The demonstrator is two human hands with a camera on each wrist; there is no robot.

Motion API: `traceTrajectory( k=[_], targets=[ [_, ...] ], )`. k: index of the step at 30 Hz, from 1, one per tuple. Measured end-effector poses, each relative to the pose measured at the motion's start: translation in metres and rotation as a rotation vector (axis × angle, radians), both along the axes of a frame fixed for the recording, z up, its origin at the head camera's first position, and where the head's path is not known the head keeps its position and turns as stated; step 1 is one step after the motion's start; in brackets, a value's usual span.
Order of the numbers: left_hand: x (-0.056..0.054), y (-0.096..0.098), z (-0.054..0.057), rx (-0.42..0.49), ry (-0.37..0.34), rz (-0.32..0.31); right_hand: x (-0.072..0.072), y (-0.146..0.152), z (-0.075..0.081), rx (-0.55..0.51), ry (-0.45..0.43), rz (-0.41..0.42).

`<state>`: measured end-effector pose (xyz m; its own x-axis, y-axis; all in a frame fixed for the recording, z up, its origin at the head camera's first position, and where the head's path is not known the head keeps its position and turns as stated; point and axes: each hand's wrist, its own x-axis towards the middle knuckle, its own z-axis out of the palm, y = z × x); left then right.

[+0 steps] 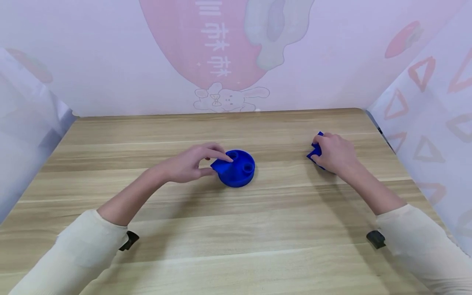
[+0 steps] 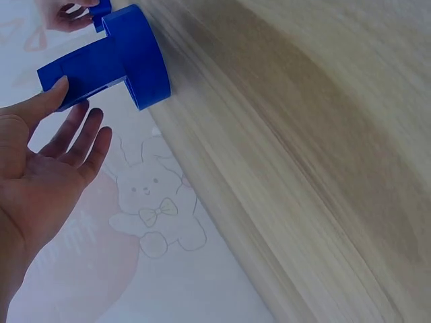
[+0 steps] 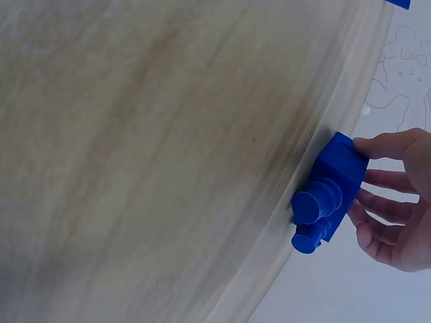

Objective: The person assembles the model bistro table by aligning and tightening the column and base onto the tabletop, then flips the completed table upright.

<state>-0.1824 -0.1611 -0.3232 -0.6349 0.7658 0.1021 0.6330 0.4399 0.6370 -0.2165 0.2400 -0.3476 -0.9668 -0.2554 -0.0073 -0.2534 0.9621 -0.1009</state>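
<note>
Left of the table's middle stands a blue round plastic part (image 1: 237,180) with two raised ring sockets on top. A block-like arm juts upward from its round base, and my left hand (image 1: 188,164) pinches this arm between thumb and fingers. In the left wrist view the round base (image 2: 145,64) is seen from the side. Over on the right, my right hand (image 1: 337,153) grips an angular blue plastic block (image 1: 316,152) with a notched end. Two round pegs stick out of this block (image 3: 342,165) in the right wrist view; the palm hides part of it in the head view.
Both parts are on a wood-grain table (image 1: 258,237). A pale printed cloth (image 1: 121,61) with a rabbit and strawberries hangs along the back edge, and another cloth (image 1: 435,135) borders the right side. A dark wrist mount (image 1: 129,241) shows at the left sleeve.
</note>
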Motion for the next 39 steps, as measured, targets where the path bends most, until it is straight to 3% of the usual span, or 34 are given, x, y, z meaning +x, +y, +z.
traceTrajectory(
  k=[8, 13, 19, 26, 31, 39],
  targets=[
    [0.002, 0.001, 0.003, 0.004, -0.029, 0.149, -0.001, -0.002, 0.005, -0.012, -0.075, -0.014],
    [0.001, 0.004, 0.002, 0.022, -0.035, 0.231, 0.003, -0.008, 0.010, -0.038, -0.065, -0.014],
    [0.000, 0.003, 0.001, 0.008, -0.009, 0.251, 0.010, -0.021, 0.021, -0.082, -0.007, -0.011],
    [0.001, 0.003, 0.001, 0.002, 0.018, 0.246, 0.013, -0.034, 0.026, -0.147, 0.055, 0.048],
    [0.000, 0.002, 0.002, -0.009, 0.032, 0.239, 0.011, -0.038, 0.029, -0.262, 0.076, 0.085],
    [-0.002, 0.001, 0.003, -0.038, 0.050, 0.272, 0.005, -0.047, 0.031, -0.612, 0.028, 0.213]
  ],
)
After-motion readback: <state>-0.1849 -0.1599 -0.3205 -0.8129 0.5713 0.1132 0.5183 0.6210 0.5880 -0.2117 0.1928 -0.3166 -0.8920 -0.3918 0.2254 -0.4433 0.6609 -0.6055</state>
